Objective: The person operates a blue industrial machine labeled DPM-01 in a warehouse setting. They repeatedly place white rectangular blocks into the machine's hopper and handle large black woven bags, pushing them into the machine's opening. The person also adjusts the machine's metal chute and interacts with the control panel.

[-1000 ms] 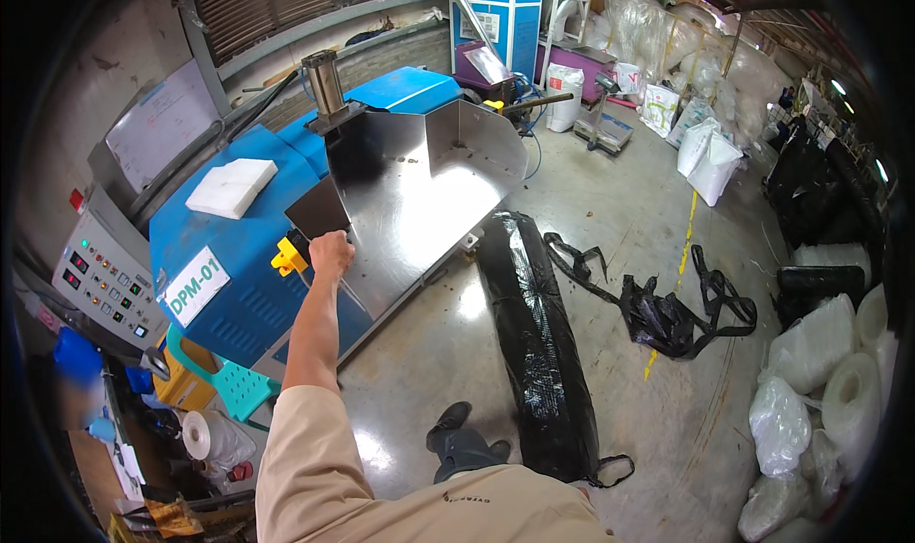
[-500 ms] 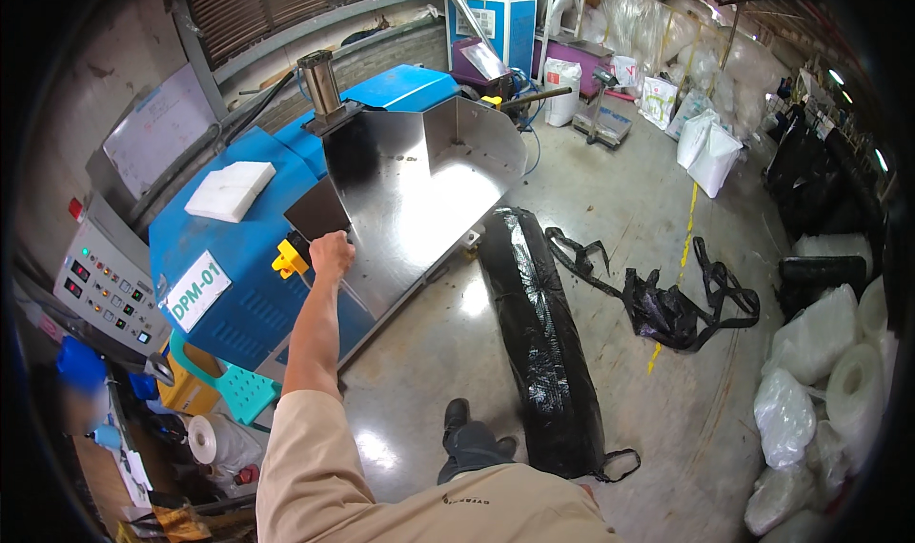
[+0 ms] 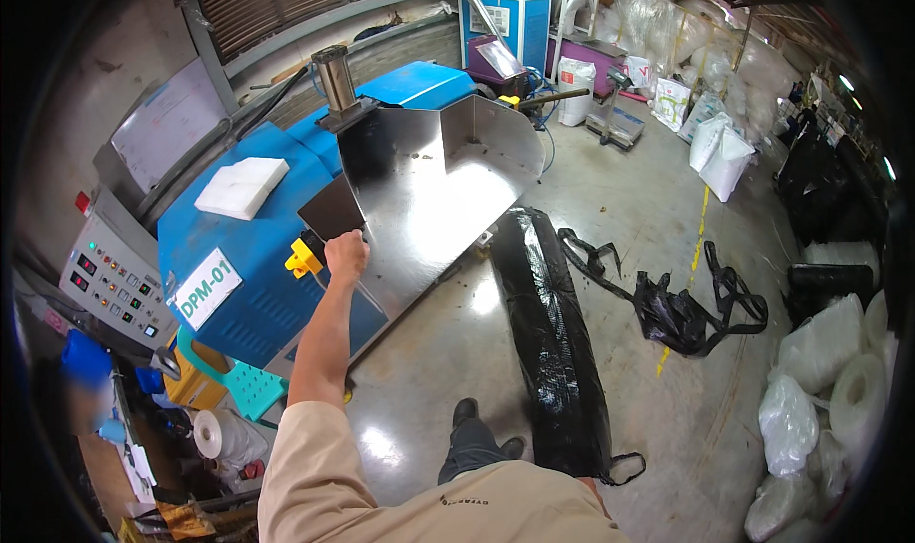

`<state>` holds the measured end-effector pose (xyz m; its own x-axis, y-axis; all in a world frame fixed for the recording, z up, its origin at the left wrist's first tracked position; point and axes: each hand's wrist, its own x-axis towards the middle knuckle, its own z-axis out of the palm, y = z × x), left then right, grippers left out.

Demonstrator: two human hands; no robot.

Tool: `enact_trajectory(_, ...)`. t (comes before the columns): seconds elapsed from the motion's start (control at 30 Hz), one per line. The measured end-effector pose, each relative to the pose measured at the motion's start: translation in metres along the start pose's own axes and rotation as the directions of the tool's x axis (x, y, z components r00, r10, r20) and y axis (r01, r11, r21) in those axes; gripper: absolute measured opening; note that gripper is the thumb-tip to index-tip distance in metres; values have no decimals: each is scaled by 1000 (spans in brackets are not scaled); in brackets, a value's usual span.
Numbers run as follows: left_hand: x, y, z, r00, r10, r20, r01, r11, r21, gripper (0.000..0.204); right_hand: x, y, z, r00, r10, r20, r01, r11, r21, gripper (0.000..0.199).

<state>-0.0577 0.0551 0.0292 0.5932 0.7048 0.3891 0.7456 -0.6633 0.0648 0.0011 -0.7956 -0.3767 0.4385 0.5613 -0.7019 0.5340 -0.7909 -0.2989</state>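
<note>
My left hand [image 3: 346, 255] is closed at the near left side of a large shiny metal hopper [image 3: 419, 247], where a dark plate [image 3: 332, 211] joins it. The fingers are curled over, and what lies inside them is hidden. Just left of the hand is a yellow fitting [image 3: 304, 258] on the blue machine [image 3: 272, 300]. My right hand is out of sight; only a sliver of that arm shows by the sleeve. A long black plastic-wrapped roll [image 3: 555, 352] lies on the floor right of my feet.
Tangled black plastic strips [image 3: 667, 314] lie on the floor to the right. Clear plastic rolls [image 3: 853, 390] and bags line the right side. A teal plastic chair [image 3: 250, 389] and a control panel [image 3: 114, 281] stand at left. White sacks [image 3: 721, 157] stand farther back.
The whole view has shifted slightly, so the machine and hopper appear a little farther right. My left hand stays closed at the same place on the hopper's side.
</note>
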Motion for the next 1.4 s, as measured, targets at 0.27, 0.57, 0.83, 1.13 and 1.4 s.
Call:
enact_trajectory(0.27, -9, -5, 4, 990, 48, -131, -63, 992, -110, 17, 29, -20, -33, 1000, -9, 1, 9, 1000, -20, 40)
enact_trajectory(0.57, -11, 14, -23, 996, -84, -24, 80, 988, -135, 24, 79, -43, -78, 998, -58, -18, 57, 996, -65, 40)
enact_trajectory(0.83, -4, 22, -29, 992, -121, -14, 116, 971, -209, 23, 141, -57, -92, 987, -133, -87, 130, 990, -47, 40)
enact_trajectory(1.13, -5, 18, -18, 966, -210, -150, 147, 926, -348, 14, 201, -77, -109, 965, -254, -59, 239, 952, -190, 40)
enact_trajectory(1.4, -5, 24, -32, 956, -240, -170, 181, 936, -302, 14, 253, -58, -164, 915, -401, 40, 391, 860, -329, 36)
